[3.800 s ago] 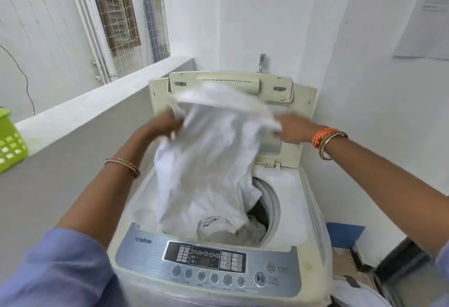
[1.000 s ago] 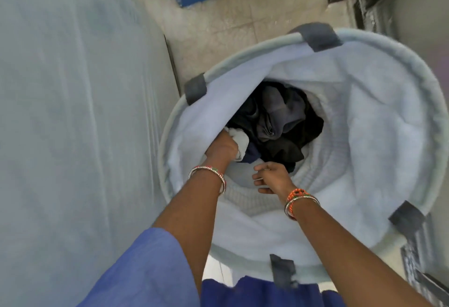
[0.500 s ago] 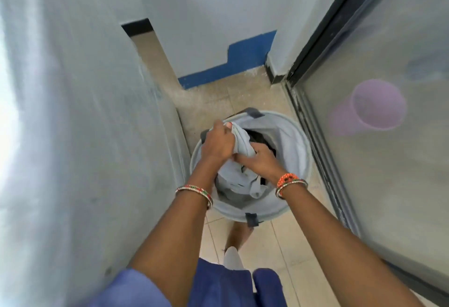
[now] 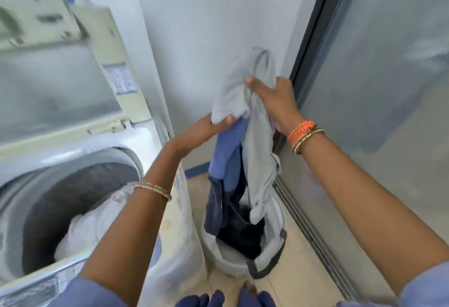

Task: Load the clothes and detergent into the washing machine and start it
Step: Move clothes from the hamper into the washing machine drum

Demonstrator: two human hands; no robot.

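Both hands up over the laundry basket (image 4: 243,261), lifting clothes out. Right hand (image 4: 274,99) grips the top of a light grey garment (image 4: 257,141), thumb pressed into a fold, a drawstring loop showing above the thumb. Left hand (image 4: 204,130) pinches the grey fabric's lower left edge, with a blue garment (image 4: 228,158) hanging below it. A darker navy piece (image 4: 213,207) trails from the blue one down into the basket; whether it is one garment or two, can't tell. Dark clothes (image 4: 240,231) lie in the basket bottom.

Washing machine (image 4: 136,141) sits left, lid (image 4: 56,63) raised upright at its back edge. White laundry (image 4: 82,226) lies in the drum, against the front rim. A sticker (image 4: 119,78) on the lid's right frame has print, too blurred to read. No brand legible anywhere in view.

Room: basket stands on the tiled floor (image 4: 291,280) in a narrow gap between the machine's right side and a frosted glass door (image 4: 379,88) with a dark frame. Basket's right rim is just beside the door track, left rim near the machine's plastic cover (image 4: 179,233). Wall behind is plain, blue skirting strip (image 4: 196,169) at its foot. Drum mouth is open and clear above the white load. Bangles on both wrists; blue sleeves at the bottom edge.
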